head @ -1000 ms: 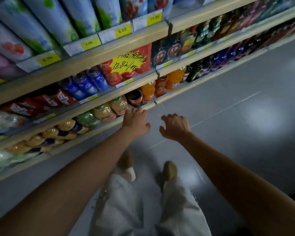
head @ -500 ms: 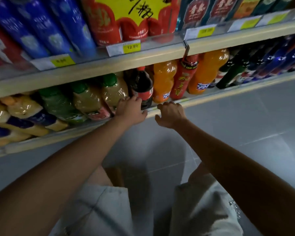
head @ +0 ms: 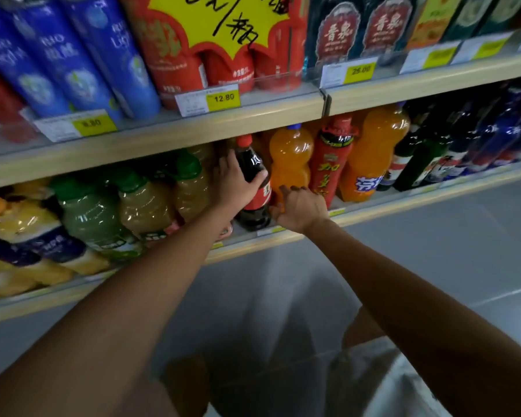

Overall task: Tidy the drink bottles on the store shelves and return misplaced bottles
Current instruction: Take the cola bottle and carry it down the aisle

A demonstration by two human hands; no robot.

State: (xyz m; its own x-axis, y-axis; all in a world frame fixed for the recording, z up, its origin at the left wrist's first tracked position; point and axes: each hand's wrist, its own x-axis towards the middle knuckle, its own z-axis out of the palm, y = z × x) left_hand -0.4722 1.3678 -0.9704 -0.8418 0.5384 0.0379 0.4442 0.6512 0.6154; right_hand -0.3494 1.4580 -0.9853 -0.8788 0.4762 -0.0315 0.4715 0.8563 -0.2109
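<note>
Both bare arms stretch forward and up toward the lower shelf. The left hand wraps around the shoulder of the cola bottle: its fingers go behind the dark body and its thumb curls across the front, just above the red label. The bottle stands upright at the front of the lower shelf, red cap on top, between the juice bottles on its left and the small orange bottle on its right.

The right hand is lower, its back toward the camera and its wrist over the shelf edge. The thumb is spread out to the left, close to the foot of the cola bottle. The fingers are loosely bent and reach the base of the small orange bottle. They wrap around nothing, and whether they press on it cannot be told.

There are two orange bottles, the small one and a large orange bottle, with one red bottle between them. Three green-capped juice bottles line the front row to the left. On the upper shelf stand three blue bottles and three readable price tags.
</note>
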